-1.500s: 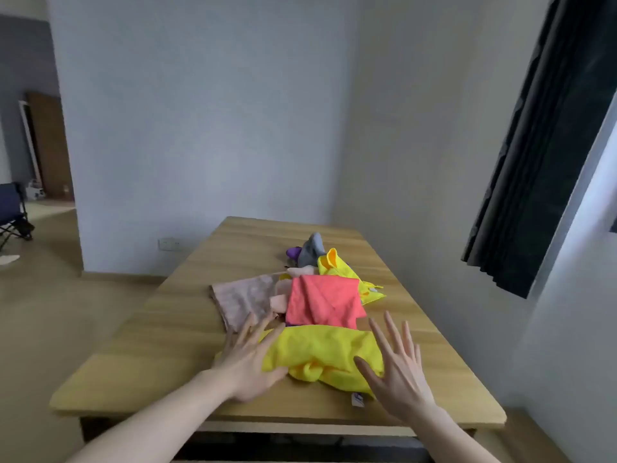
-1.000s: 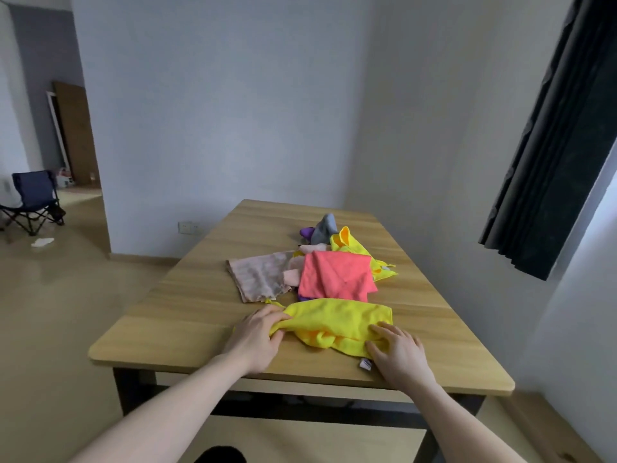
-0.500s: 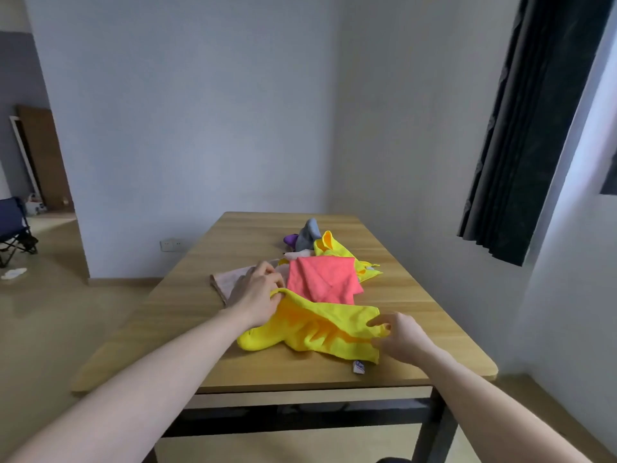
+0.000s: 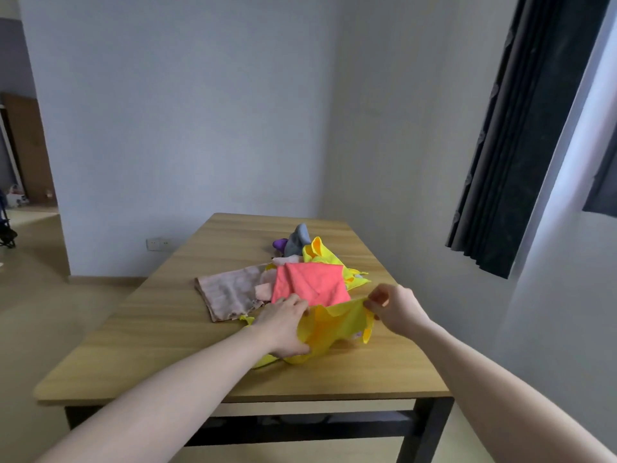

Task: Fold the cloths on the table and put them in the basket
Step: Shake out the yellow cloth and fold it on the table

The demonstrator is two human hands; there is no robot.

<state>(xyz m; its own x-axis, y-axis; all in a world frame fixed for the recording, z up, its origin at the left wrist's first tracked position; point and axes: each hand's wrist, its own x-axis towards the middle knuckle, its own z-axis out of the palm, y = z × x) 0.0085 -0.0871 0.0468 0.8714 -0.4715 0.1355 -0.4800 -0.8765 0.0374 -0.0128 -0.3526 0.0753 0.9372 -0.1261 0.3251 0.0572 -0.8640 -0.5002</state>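
Yellow cloth: lifted at its top edge over the near part of the table, its lower part bunched and, as far as I can see, resting on the wood
Left hand: fingers curled round the left end of the cloth's top edge
Right hand: thumb and fingers pinched together on the right end of that edge
How it will handle: I judge it light, soft and limp; it sags between the hands and will slide little on wood
Where to hold: the two top corners, so it hangs flat before folding
Long axis: the held edge runs left to right across the table, the rest drooping toward the person
Other cloths: a pink cloth, a beige cloth and a heap of cloths lie just beyond, unfolded
Basket: not in sight
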